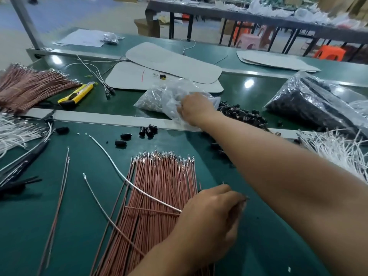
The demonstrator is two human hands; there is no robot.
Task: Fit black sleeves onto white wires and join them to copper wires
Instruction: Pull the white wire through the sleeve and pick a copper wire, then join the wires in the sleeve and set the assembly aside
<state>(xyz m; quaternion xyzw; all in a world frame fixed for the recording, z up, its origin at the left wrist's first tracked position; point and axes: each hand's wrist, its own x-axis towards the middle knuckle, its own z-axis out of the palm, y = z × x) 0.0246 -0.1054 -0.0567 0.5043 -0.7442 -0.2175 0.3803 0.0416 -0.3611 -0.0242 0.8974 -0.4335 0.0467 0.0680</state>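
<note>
On the green tabletop [268, 236] directly in front of the person lies a flat bundle of copper wires [163, 186], their metal terminals pointing away. The left hand [211, 212] rests over the near right edge of that bundle, its grip pinched on one end of a single white wire [123, 176], which curves away to the upper left across the bundle; a loose copper-coloured strand also runs in under the fingers, and small metal tips stick out on the hand's far side. The right hand [194, 108] reaches across a pale dividing strip to a crumpled clear plastic bag [157, 96]. Its fingertips are buried in the film, so whether its grip pinches the bag or lies spread inside cannot be told. Just right of that bag sits a heap of black sleeves [243, 114], and a few more are scattered near the strip. A larger bag of dark parts [310, 104] lies at far right with a bundle of white wires [334, 144] beside it. A yellow utility knife [76, 95] lies to the left.
</note>
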